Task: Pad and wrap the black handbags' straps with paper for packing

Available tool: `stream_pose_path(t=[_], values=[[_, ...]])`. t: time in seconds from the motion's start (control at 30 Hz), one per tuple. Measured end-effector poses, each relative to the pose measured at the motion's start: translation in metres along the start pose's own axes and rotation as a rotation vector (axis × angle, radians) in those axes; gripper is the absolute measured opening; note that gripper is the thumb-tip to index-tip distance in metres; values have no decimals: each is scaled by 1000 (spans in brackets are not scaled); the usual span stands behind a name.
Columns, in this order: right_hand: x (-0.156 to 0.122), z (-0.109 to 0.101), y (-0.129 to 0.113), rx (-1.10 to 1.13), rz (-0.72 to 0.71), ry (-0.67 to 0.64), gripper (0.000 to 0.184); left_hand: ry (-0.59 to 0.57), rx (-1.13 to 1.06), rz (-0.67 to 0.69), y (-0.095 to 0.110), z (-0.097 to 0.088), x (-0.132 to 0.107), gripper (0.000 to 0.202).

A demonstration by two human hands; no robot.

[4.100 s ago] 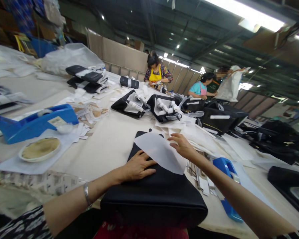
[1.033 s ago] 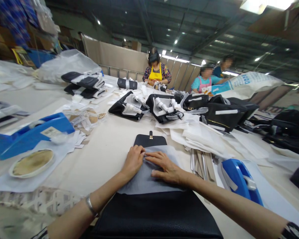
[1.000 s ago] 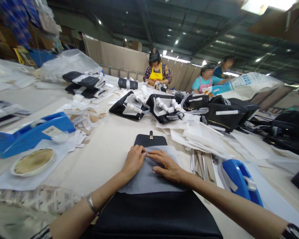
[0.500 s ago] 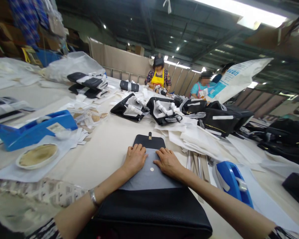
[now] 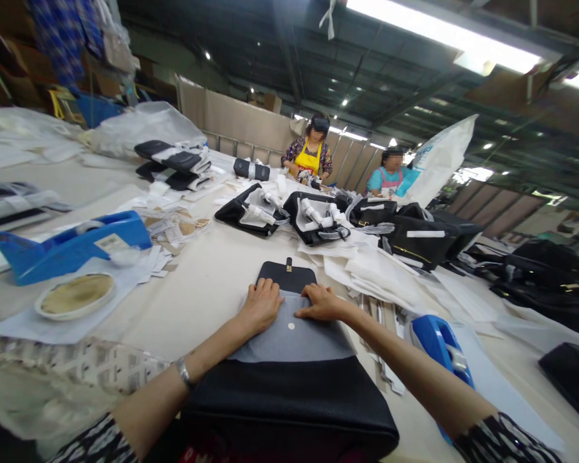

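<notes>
In front of me lies a black handbag [image 5: 289, 402] with its flap [image 5: 289, 276] spread away from me; a small gold clasp tab [image 5: 289, 264] sits at the far end. A thin grey-white paper sheet [image 5: 289, 344] covers the nearer part of the flap and bears a small round pale spot. My left hand [image 5: 263, 305] presses on the sheet's far left edge, fingers curled and closed on it. At the far right edge my right hand [image 5: 323, 302] is closed on the sheet, thumb toward the middle. The fingertips are partly hidden.
Blue tape dispensers [image 5: 77, 247] [image 5: 441, 347] stand left and right. A round dish [image 5: 77, 296] lies at left. Black bags stuffed with white wrapping [image 5: 316, 215] stand beyond, near white sheets [image 5: 381, 273]. Two people [image 5: 309, 151] [image 5: 390, 170] work across the table.
My right hand has drawn its fingers in at the sheet's edge and its wrist has lifted. The left hand stays nearly in place. A large white bag at back right has swung left.
</notes>
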State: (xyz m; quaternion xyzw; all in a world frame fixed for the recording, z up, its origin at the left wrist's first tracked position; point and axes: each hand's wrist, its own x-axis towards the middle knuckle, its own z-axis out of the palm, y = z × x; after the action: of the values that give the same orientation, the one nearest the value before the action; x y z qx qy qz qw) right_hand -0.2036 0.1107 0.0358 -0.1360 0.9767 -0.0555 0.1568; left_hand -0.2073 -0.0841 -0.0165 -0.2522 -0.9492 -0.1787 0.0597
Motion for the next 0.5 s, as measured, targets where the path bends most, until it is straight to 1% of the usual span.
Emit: stream_pose_path(t=[0.13,0.3,0.5], values=[[-2,2,-1,-11,16,27,48,10,-2,-6,-1,1,0,23],[-11,10,-1,-9,-19,132,42,30,-6,0,0,-1,-3,23],[-21,16,1,98,-77,214,41,-3,-27,-4,-2,0,-2,24]])
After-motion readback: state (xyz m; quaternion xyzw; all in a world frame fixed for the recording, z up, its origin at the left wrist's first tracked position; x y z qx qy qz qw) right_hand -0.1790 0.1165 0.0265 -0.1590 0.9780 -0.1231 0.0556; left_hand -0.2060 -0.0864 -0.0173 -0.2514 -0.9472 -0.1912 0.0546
